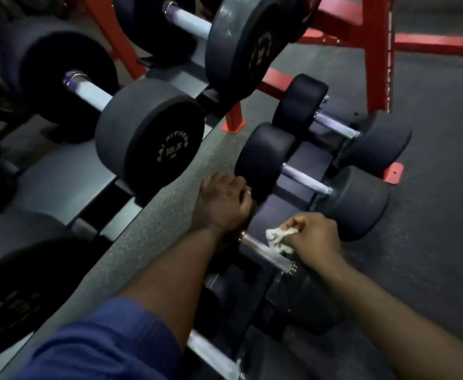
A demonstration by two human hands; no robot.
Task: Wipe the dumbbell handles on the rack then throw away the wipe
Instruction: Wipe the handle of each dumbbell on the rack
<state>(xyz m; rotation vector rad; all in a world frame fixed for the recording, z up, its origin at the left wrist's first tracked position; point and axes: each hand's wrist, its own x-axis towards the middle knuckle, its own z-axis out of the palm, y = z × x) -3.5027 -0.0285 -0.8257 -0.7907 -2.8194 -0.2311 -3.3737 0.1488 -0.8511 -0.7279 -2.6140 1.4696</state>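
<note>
A red steel frame (pixel 373 58) stands on dark speckled rubber flooring (pixel 444 187).

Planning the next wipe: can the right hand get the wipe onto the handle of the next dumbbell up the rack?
Probably yes. The right hand holds the wipe against the near handle, and the next handle lies bare just beyond it, with nothing across it. The left hand rests off to its side.

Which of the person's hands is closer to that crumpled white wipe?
Right. The right hand pinches the wipe against the dumbbell handle. The left hand rests on the dumbbell's far head, apart from the wipe.
</note>
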